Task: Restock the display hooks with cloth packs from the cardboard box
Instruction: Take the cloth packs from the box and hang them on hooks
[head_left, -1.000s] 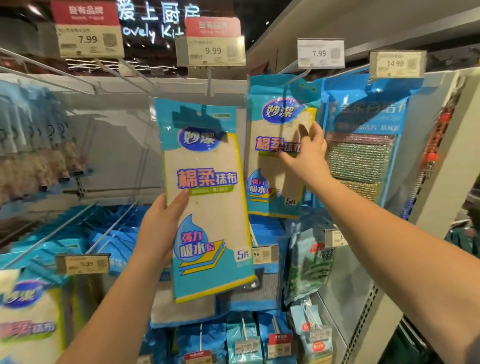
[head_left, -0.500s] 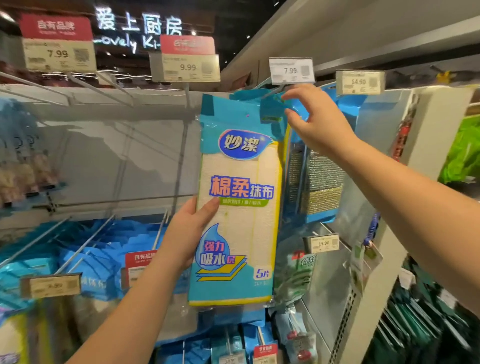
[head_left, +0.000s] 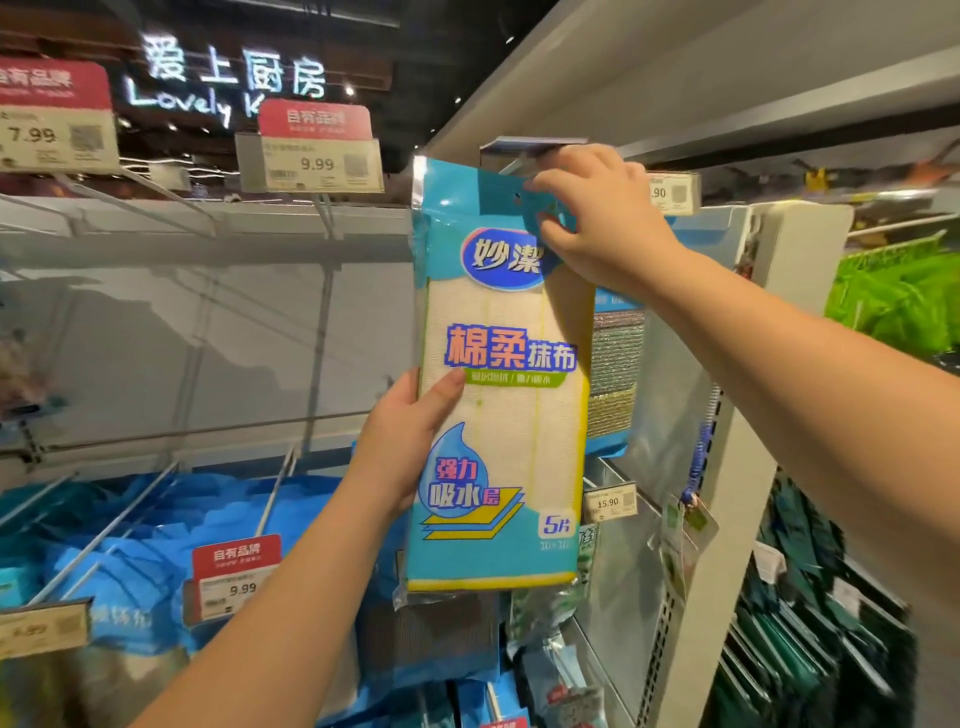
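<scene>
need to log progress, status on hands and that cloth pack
Left hand grips cloth pack mid-edge. Right hand pinches its top at the hook. Not yet seen hung. Nothing blocking.

A shop aisle selling kitchen cleaning goods. Metal display hooks (head_left: 291, 473) jut from a grey back panel (head_left: 208, 332), each tipped with a price tag; one tag reads 9.99 (head_left: 311, 162) under a red label. Blue packaged cloths (head_left: 156, 525) hang on the lower hooks. A glowing sign (head_left: 234, 73) overhead reads "Lovely K", with Chinese characters. More packaged goods (head_left: 810, 623) hang on the white shelving unit's (head_left: 727, 519) far side
</scene>
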